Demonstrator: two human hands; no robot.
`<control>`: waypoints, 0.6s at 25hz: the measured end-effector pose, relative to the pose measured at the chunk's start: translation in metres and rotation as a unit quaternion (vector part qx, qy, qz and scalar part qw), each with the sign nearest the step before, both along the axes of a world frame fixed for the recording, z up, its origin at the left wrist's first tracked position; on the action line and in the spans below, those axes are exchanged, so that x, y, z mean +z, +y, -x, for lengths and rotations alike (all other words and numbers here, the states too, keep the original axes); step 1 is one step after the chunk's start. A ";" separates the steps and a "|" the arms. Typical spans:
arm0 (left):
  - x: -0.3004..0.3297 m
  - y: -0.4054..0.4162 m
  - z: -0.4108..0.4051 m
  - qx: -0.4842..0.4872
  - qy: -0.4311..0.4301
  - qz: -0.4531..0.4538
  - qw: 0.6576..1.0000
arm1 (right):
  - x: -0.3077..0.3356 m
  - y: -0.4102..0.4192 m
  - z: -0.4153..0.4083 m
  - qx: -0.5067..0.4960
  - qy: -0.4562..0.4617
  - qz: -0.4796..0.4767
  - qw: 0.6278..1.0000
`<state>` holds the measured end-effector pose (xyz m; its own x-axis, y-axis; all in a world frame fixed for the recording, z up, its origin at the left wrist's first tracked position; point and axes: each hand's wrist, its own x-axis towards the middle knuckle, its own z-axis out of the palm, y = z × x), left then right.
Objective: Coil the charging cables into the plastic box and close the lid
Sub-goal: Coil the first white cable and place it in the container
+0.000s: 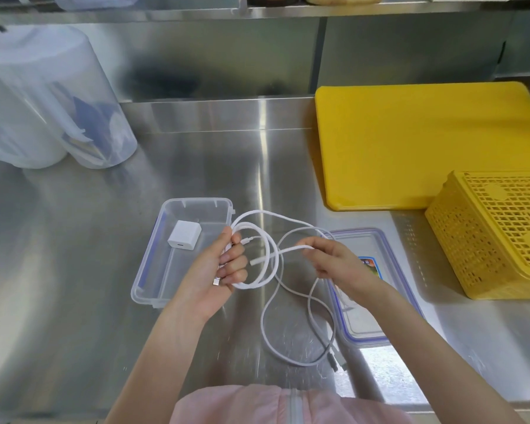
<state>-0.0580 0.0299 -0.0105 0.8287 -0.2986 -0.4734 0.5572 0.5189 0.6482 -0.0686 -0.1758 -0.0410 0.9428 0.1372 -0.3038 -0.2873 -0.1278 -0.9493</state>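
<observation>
Step in hand: coiling the white cable (268,258); judged early in the task, with nothing coiled in the box yet.
Left hand (219,267): closed around the gathered loops, with a metal plug end showing at its lower edge.
Right hand (329,260): fingers pinched on the free run of cable, feeding it toward the coil.
Loose cable: a long tail lies on the table (196,166) near the person, its dark plug ends beside the near corner of the lid (364,301).
Box (153,270): clear, open, just left of the left hand; a white charger block (185,239) lies in its far half.
Lid: flat on the table to the right, partly under the right forearm.
Advice: keep each loop the same size and smaller than the box floor; draw the tail in slowly so the plugs do not snag the lid rim.
Edges: the near table edge is close to the tail.
Open room: bare table to the far side and left; a yellow board (426,142) and yellow basket (496,240) crowd the right.
</observation>
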 end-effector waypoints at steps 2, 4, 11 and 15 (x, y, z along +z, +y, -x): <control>0.001 -0.004 0.000 -0.002 0.000 0.009 1.000 | 0.002 0.000 -0.001 -0.004 0.032 -0.106 0.994; 0.002 -0.008 0.001 0.005 0.008 0.023 1.000 | 0.004 0.001 -0.002 -0.004 0.066 -0.200 0.978; 0.001 -0.021 0.004 0.003 0.017 0.115 0.993 | 0.009 0.027 0.007 0.019 0.152 -0.365 0.919; -0.001 -0.030 0.004 0.036 -0.061 -0.033 0.997 | 0.017 0.045 0.010 0.071 0.074 -0.218 0.971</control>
<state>-0.0617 -0.0001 -0.0116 0.8994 -0.2075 -0.3847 0.4351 0.5097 0.7423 -0.0784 -0.1311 -0.0242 0.8560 0.4079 -0.3175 -0.4326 0.2291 -0.8720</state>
